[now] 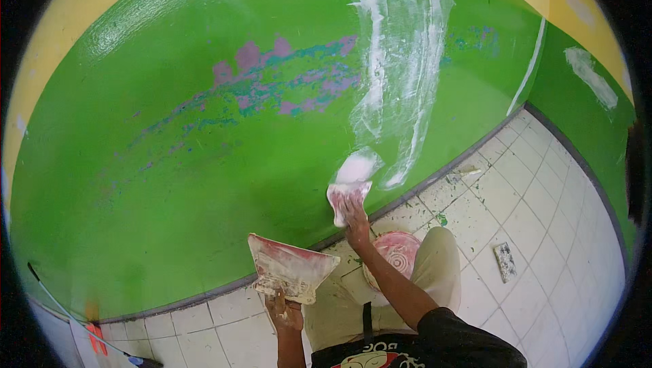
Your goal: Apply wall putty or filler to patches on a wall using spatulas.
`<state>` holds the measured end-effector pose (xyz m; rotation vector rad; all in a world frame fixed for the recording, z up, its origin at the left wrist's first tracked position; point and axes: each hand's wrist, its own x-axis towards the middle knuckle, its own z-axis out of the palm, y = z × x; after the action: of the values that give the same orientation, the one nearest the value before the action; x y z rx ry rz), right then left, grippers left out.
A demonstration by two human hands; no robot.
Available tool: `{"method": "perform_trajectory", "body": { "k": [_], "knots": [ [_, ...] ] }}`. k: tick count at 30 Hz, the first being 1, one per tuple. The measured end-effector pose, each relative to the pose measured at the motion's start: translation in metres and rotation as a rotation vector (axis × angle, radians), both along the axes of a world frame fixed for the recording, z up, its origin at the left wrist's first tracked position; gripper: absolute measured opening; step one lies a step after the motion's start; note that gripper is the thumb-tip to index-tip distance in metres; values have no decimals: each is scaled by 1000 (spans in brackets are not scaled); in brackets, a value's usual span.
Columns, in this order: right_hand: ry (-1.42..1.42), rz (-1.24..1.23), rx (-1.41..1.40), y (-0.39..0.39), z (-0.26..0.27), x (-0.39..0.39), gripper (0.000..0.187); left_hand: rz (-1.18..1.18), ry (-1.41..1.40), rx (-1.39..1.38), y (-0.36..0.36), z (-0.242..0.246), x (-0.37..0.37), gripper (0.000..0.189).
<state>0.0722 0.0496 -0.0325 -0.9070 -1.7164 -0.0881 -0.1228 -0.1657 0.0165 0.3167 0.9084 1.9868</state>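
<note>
My right hand (pixel 352 211) presses a putty-smeared plastic spreader (pixel 340 195) against the low part of a green painted wall (pixel 244 184). Just above the spreader's edge is a fresh white filler patch (pixel 359 165). Lower down and to the left, my left hand (pixel 285 309) grips a wider filler-coated spreader (pixel 293 268) by its narrow end, apart from the wall. Long white filler streaks (pixel 376 52) run down the wall above my right hand. Left of them, purple and teal paint (pixel 285 82) shows through the green.
A round putty-stained red lid or tub (pixel 397 258) sits on the tiled floor (pixel 489 296) by my knee. Right of it lies a stained block (pixel 504 262). Near the skirting is a small scraper or brush (pixel 462 175). A long-handled tool (pixel 76 317) leans at lower left.
</note>
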Motion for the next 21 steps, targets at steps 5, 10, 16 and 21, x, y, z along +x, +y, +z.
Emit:
{"method": "perform_trajectory", "body": {
  "k": [5,10,16,21],
  "knots": [
    [-19,29,-146,-32,-32,29,58,-115,-80,-35,-9,8,-6,35],
    [261,-129,-89,4,6,37,48,-72,-152,-5,-13,17,6,35],
    [249,56,-79,-29,-18,-12,47,2,-245,-112,-7,34,19,33],
    [661,-375,-442,3,-29,68,42,-63,-151,23,-7,14,19,44]
  ]
}}
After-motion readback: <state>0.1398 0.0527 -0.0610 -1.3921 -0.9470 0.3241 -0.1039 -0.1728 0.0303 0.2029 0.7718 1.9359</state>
